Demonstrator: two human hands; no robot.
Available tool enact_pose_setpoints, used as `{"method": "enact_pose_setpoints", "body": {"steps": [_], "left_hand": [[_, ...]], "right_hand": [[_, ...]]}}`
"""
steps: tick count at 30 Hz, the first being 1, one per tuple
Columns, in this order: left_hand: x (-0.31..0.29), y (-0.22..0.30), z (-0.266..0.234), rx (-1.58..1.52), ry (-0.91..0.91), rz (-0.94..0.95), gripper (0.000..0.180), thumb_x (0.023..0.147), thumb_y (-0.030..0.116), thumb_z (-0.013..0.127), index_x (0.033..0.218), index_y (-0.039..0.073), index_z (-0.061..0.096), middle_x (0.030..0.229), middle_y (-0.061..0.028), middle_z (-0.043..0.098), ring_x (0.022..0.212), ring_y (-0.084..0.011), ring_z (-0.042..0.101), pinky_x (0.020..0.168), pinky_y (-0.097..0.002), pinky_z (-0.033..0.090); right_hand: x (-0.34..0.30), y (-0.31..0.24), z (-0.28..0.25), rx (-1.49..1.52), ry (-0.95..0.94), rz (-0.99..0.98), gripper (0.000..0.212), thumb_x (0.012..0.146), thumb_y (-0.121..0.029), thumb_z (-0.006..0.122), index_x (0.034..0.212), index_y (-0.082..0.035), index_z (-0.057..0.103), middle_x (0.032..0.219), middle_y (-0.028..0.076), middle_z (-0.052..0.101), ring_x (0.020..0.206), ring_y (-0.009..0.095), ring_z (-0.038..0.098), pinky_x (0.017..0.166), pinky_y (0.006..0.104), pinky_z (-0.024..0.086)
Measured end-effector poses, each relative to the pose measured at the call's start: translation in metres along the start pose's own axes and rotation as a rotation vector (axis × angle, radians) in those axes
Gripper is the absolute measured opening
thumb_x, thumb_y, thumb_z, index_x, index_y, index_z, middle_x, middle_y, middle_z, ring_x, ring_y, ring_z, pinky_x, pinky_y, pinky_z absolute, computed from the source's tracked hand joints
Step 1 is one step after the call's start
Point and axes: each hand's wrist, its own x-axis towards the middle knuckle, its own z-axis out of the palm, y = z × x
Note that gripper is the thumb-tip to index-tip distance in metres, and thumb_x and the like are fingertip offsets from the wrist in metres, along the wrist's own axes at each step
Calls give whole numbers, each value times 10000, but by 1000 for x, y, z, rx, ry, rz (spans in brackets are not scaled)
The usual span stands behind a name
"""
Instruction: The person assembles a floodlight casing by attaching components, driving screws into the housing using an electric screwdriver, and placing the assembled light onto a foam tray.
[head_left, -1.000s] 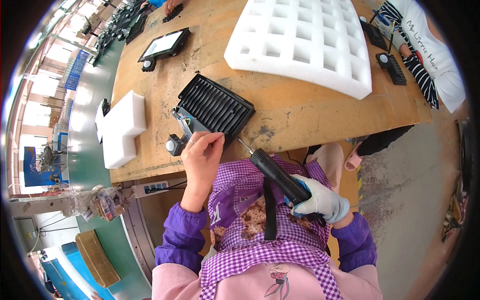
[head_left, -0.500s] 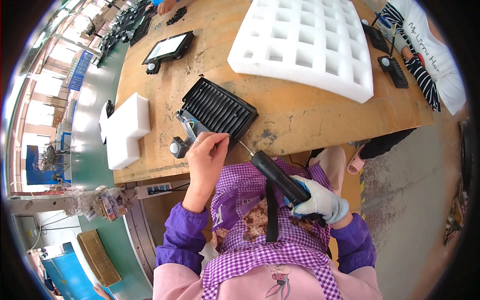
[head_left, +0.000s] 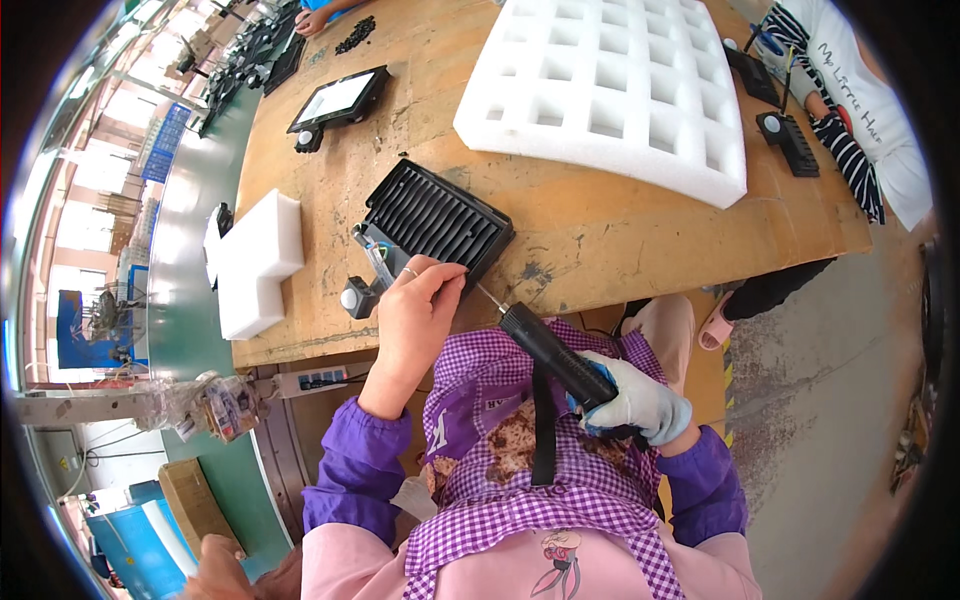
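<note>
A black ribbed housing [head_left: 438,212] lies tilted on the wooden table in front of me, with a grey bracket and thin wires [head_left: 378,252] at its left side. My bare left hand [head_left: 415,310] is closed in a pinch at the housing's near edge; whatever is between the fingertips is too small to name. In a white and blue glove, my right hand [head_left: 648,402] grips a black electric screwdriver [head_left: 552,350]. Its thin bit points up and left, close to my left fingertips. A black block with a white dome [head_left: 357,297] sits left of my left hand.
White foam blocks [head_left: 258,260] stand at the table's left edge. A large foam grid tray [head_left: 610,90] covers the far right. Beyond the housing are a device with a screen [head_left: 338,100] and small black parts [head_left: 356,34]. A co-worker [head_left: 850,90] works at the right.
My left fingertips have shifted slightly right along the housing's edge, while the screwdriver stays nearly in place. Another person's hand has come in at the lower left, and one at the far left shows more.
</note>
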Motion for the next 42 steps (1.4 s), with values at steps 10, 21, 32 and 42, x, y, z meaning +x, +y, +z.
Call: {"method": "enact_pose_setpoints", "body": {"steps": [10,21,32,42], "left_hand": [[4,2,-2,17,-79,-18,89,858,84,640,921,47,691,887,-76,637,713,-271,637,641,-334,503],[-7,-4,0,-70,-44,26,161,828,-20,664,984,11,685,885,-58,591,647,-122,545,587,-246,445],[-20,-10,9,-4,100,153,267,779,-20,708,1036,49,693,928,-73,562,704,-182,547,563,-263,436],[-18,-8,-3,-81,-17,16,258,816,-24,671,1069,24,667,961,-104,576,729,-230,596,618,-306,495]], "right_hand": [[2,5,0,-16,4,-23,747,683,-159,787,1343,-35,461,917,15,567,826,123,551,750,279,482],[1,0,3,-71,28,-28,760,671,-192,784,1339,-23,464,939,20,582,844,125,554,787,276,473],[1,-5,3,-70,54,-18,744,638,-162,779,1307,-29,482,912,16,601,800,111,568,725,264,482],[3,-4,-4,-112,32,-18,730,636,-191,783,1286,-32,491,913,7,596,793,104,560,728,263,475]]}}
